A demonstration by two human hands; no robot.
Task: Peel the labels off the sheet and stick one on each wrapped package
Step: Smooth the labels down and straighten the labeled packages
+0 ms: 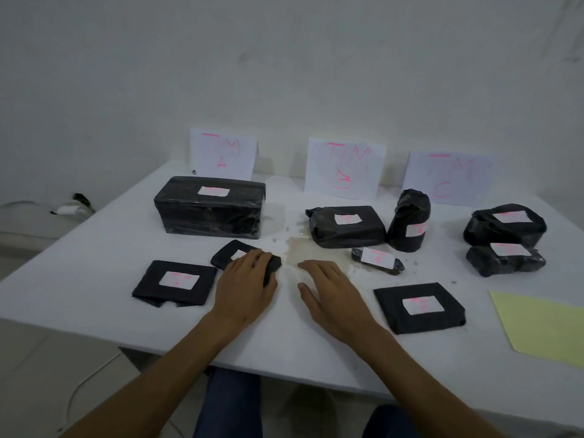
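Note:
Several black wrapped packages lie on the white table (94, 248), each with a white label bearing pink writing. My left hand (245, 281) rests palm down on a small flat package (232, 252), covering part of its label. My right hand (328, 287) lies flat on the bare table just right of it, fingers spread, holding nothing. A large box package (210, 208) stands behind. Flat square packages lie at the left (175, 281) and right (418, 306). A yellow backing sheet (543, 327) lies at the right edge.
Three paper signs with pink letters lean on the wall: A (222, 153), B (344, 167), C (448, 177). More labelled packages sit under B (346, 226) and C (504, 226). A brownish stain (300, 245) marks the table's middle. My knees show below the front edge.

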